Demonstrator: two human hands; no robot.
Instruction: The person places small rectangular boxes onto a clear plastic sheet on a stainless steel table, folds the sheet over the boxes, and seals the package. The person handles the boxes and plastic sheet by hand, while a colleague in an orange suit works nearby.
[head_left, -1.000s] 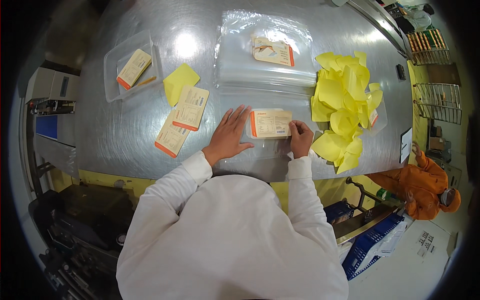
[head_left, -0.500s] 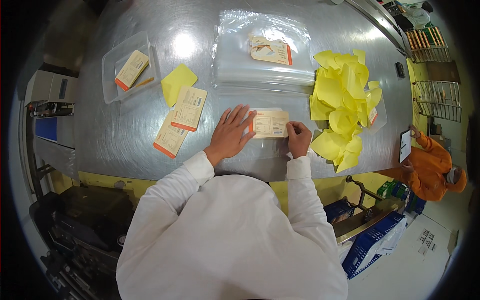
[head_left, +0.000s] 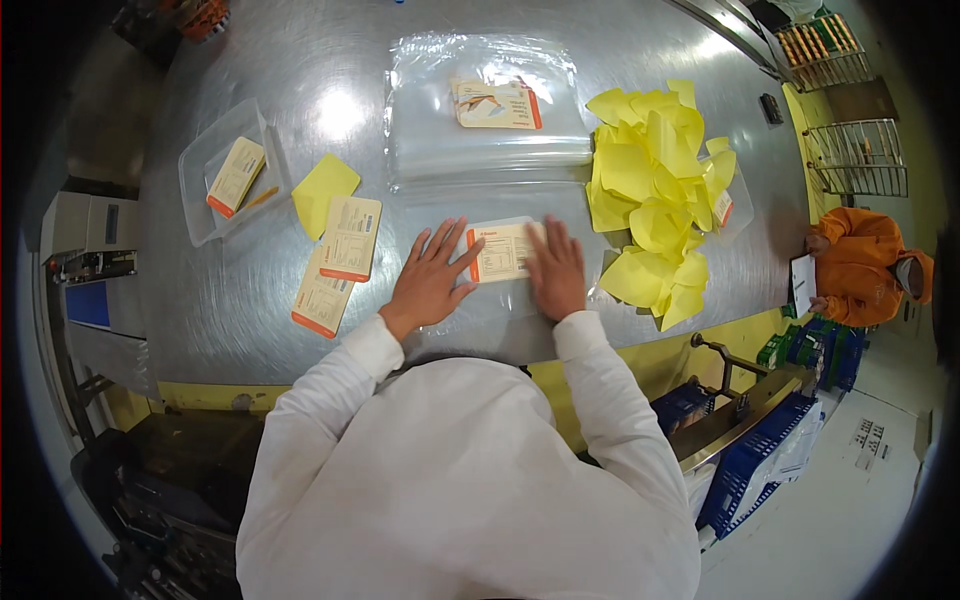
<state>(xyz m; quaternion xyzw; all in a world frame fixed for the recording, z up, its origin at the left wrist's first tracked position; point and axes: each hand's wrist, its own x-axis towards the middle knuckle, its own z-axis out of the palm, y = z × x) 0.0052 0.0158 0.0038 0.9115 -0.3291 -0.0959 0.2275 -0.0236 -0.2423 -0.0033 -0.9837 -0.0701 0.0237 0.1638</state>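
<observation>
A cream printed card [head_left: 502, 254] with an orange-red left edge lies face up before me on the steel table, apparently on a clear plastic bag. My left hand [head_left: 436, 276] rests at its left side, fingers spread, the index fingertip on the card's edge. Over the card's right end lies my right hand [head_left: 556, 268], fingers stretched out and slightly blurred. To the left, two stacks of similar cards [head_left: 351, 238] overlap beside a yellow sheet [head_left: 325, 192]. Beyond my hands, a pile of clear plastic bags [head_left: 430, 110] carries more cards [head_left: 497, 104].
A clear plastic tub [head_left: 193, 225] at the left holds cards and a yellow-orange stick. Curled yellow sheets [head_left: 655, 180] are heaped on the right, partly over another clear container. A person in orange [head_left: 858, 265] holds a clipboard at the far right. Blue crates [head_left: 740, 480] stand below.
My right hand has gone from pinching the card's right edge to lying flat over that end. My left hand stays at the left edge. The whole view has shifted slightly.
</observation>
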